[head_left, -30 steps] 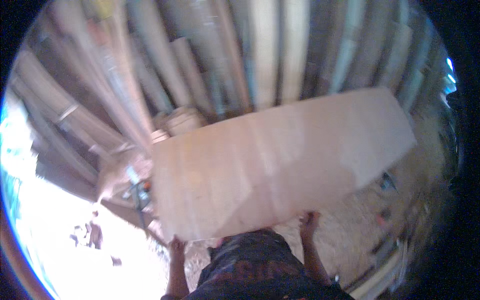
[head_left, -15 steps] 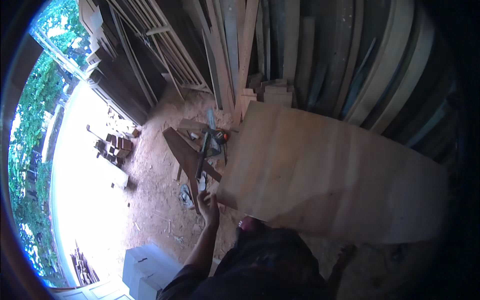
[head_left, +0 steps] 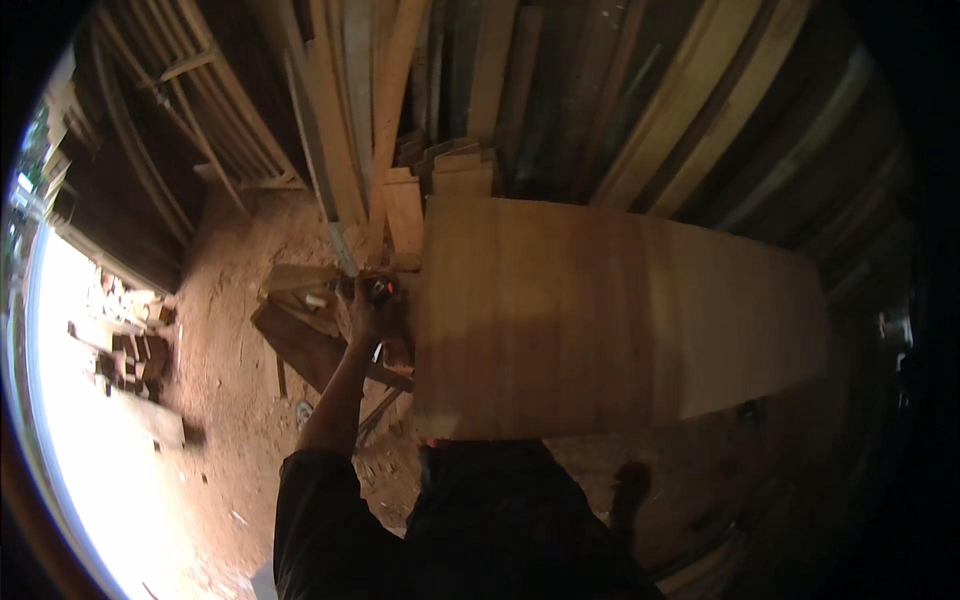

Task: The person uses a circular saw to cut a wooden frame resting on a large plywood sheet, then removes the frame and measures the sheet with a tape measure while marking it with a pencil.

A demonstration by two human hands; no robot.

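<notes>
My left hand [head_left: 366, 318] reaches forward to the left end of a wide wooden panel [head_left: 540, 310]. Its fingers look curled around a small black and orange tape measure [head_left: 381, 290], though dim light hides the exact grip. Under and beside that hand lie dark brown boards [head_left: 300, 335] and wood offcuts on the dirt floor. My right hand [head_left: 630, 480] hangs low on the right, near the panel's close edge, a dark shape whose fingers I cannot make out. The panel lies flat in front of my body, its pale grain crossed by shadow.
Long planks [head_left: 490, 75] lean upright along the back, with short wood blocks [head_left: 462, 170] at their foot. Slatted frames [head_left: 235, 90] stand at the far left. A pile of small blocks [head_left: 138, 355] sits on the sunlit ground at left.
My left hand has moved forward from beside the panel's near left corner to the black and orange tape measure. The view has turned left-to-right, shifting the scene leftward.
</notes>
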